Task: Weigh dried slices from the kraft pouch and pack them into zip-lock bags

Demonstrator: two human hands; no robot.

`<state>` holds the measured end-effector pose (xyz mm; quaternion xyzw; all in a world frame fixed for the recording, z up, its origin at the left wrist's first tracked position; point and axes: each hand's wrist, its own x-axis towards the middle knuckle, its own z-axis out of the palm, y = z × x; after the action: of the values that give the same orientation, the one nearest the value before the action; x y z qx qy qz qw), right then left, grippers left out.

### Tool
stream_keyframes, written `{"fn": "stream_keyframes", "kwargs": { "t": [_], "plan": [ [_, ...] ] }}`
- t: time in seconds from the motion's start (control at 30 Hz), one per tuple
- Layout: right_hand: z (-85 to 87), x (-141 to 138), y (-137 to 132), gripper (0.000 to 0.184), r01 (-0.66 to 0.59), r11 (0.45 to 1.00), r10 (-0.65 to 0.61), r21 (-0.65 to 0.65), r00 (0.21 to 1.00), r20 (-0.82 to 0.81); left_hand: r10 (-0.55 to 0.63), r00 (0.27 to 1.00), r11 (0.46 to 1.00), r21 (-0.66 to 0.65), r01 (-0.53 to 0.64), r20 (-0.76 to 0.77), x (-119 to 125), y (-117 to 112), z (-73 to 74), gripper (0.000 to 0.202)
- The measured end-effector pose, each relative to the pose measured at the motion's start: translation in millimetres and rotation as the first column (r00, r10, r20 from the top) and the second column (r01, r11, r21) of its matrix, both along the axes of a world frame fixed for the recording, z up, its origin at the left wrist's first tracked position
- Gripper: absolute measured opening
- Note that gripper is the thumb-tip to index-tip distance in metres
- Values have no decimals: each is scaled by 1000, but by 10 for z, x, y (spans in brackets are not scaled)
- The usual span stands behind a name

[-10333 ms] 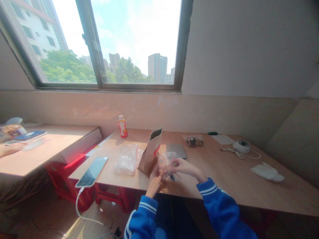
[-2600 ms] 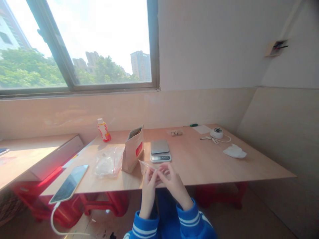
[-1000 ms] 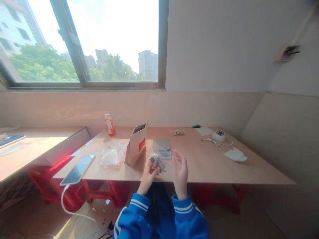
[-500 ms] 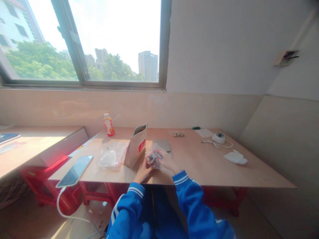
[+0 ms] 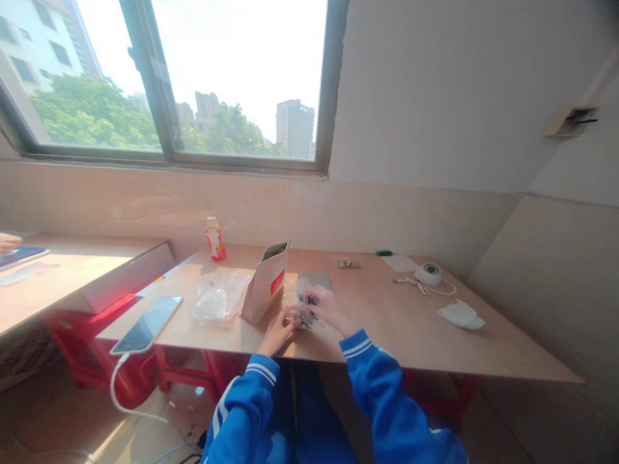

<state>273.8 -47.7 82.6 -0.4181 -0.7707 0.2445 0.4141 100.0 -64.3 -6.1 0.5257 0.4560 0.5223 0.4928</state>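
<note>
Both hands meet at the near edge of the wooden table (image 5: 425, 335), in front of a small silver scale (image 5: 314, 281). My left hand (image 5: 279, 330) and my right hand (image 5: 325, 305) pinch a small clear zip bag (image 5: 300, 314) with a red strip; it holds small dark pieces. Fingers of both hands are closed on the bag. Blue sleeves with white stripes cover my arms. A brown paper bag (image 5: 267, 282) with a red label stands open just left of my hands.
A pile of clear zip bags (image 5: 220, 300) lies left of the paper bag. A phone (image 5: 146, 315) on a white cable sits at the table's left edge. A red-and-white bottle (image 5: 213, 238), a small filled bag (image 5: 349, 263), a white round device (image 5: 428, 274) and a white cloth (image 5: 461, 314) lie farther off.
My right hand, raised and open a second ago, has come down onto the small bag beside my left hand. The view has shifted slightly.
</note>
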Motion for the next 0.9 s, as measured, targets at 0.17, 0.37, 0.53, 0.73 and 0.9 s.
{"fn": "stream_keyframes", "kwargs": {
  "t": [0.17, 0.37, 0.53, 0.73, 0.9],
  "plan": [
    [121, 146, -48, 21, 51, 997, -59, -58, 986, -155, -55, 995, 996, -69, 60, 79, 16, -53, 62, 55],
    [471, 156, 6, 29, 78, 997, -80, -18, 947, -311, -30, 995, 993, -110, 41, 95, 28, -109, 124, 50],
    [978, -248, 137, 29, 64, 984, 5, 169, 926, -377, -52, 997, 998, -44, 54, 49, 4, -100, 109, 48],
    [1047, -700, 384, 29, -65, 935, 113, 349, 986, -119, -88, 996, 996, 14, 88, -18, -32, -35, 84, 48],
    [870, -705, 403, 40, -110, 927, 149, 359, 986, -81, -85, 996, 996, -8, 85, -14, -34, 10, 45, 51]
  ]
}}
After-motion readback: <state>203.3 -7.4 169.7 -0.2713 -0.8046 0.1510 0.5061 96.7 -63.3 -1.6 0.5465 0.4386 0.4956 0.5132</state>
